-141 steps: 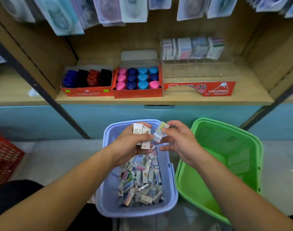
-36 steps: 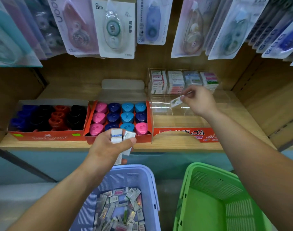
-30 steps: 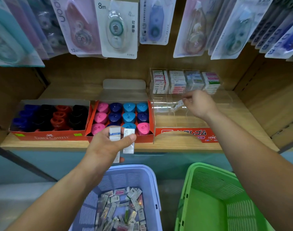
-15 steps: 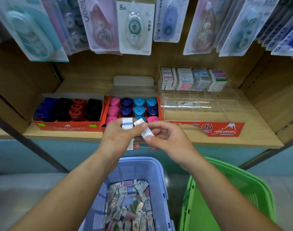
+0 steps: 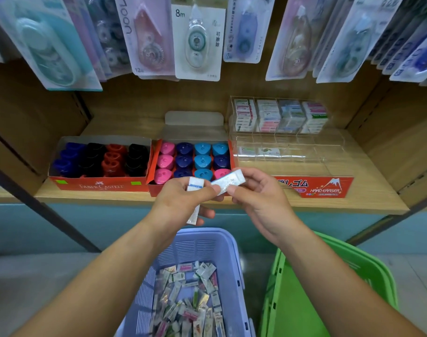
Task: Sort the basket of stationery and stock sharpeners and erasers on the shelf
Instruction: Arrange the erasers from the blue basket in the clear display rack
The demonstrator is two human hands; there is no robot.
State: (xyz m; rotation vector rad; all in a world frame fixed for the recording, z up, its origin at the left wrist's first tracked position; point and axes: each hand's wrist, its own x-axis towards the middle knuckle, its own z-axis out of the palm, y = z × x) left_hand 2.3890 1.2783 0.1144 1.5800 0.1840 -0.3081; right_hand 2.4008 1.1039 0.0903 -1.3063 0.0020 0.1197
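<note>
My left hand [image 5: 180, 203] grips a small stack of wrapped white erasers [image 5: 195, 188] upright in front of the shelf edge. My right hand [image 5: 258, 200] pinches one white eraser [image 5: 229, 181] whose other end lies against my left thumb. Below them a lilac basket [image 5: 234, 254] holds several loose wrapped erasers [image 5: 190, 300]. On the shelf stands a clear eraser display case [image 5: 287, 152] with stacked erasers [image 5: 278, 115] at its back. Two red boxes of sharpeners stand to its left, one dark-coloured [image 5: 100, 161], one pink and blue [image 5: 193, 159].
A green basket [image 5: 329, 283] sits to the right of the lilac one on the floor. Carded correction tapes [image 5: 197, 37] hang above the shelf. The wooden shelf [image 5: 368, 190] has bare board at its right end. A dark metal upright [image 5: 37, 205] slants at the left.
My right hand came back from the clear display case to my left hand and now pinches an eraser from the stack. The camera view shifted slightly.
</note>
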